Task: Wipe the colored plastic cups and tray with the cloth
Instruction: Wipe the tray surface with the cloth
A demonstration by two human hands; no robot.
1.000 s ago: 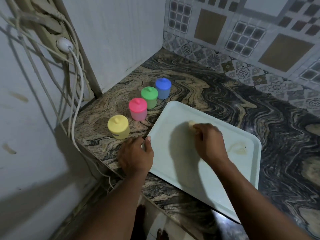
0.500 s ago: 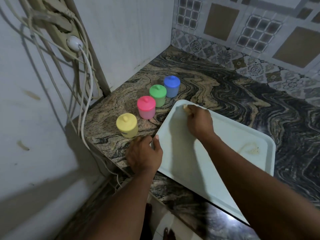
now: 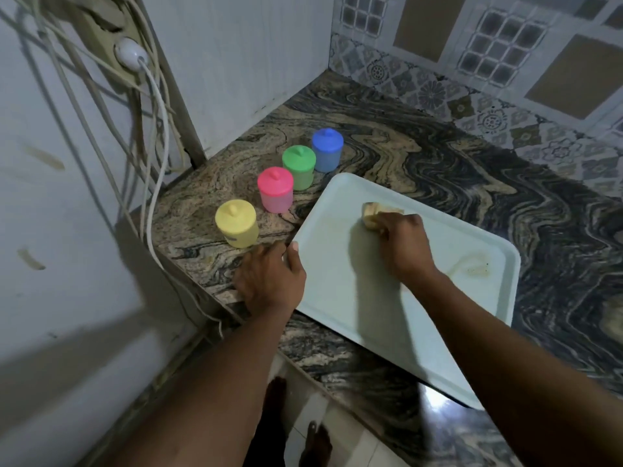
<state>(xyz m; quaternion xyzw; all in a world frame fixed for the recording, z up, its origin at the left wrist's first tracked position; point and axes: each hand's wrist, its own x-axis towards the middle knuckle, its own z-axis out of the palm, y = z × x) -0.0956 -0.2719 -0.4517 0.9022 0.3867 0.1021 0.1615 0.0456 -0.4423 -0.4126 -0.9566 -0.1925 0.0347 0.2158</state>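
Two hands are engaged on the work. Right hand (image 3: 403,246) is closed down over a small pale yellow cloth (image 3: 374,214), pressing it flat to the floor of the tray (image 3: 340,291); only the cloth's far end shows beyond the fingertips. Left hand (image 3: 269,281) lies knuckles-up on the tray's near-left rim, thumb hooked over the edge and fingers spread on the counter (image 3: 421,156); it grips nothing but the rim, as a brace.

Outward from the right hand: a brownish smear (image 3: 472,264) sits on the tray floor off to that hand's right, near the far-right corner, apart from the cloth and judged not yet wiped. Behind the wrist, the tray's near corner overhangs the counter edge above the floor.

Outward from the left hand: the yellow cup (image 3: 237,223) stands just beyond the knuckles, close but not touching. Past it run the pink cup (image 3: 275,189), green cup (image 3: 299,166) and blue cup (image 3: 327,154), lidded and upright in a diagonal row along the tray's left side. Cables (image 3: 158,129) hang on the wall further left.

Risks, as judged:
- A hard stroke toward the body could push the overhanging tray off the counter if the left hand's brace slackens.
- A shift of the tray leftward, or a careless left hand, could topple the yellow cup.
- The small cloth may smear the stain rather than lift it.
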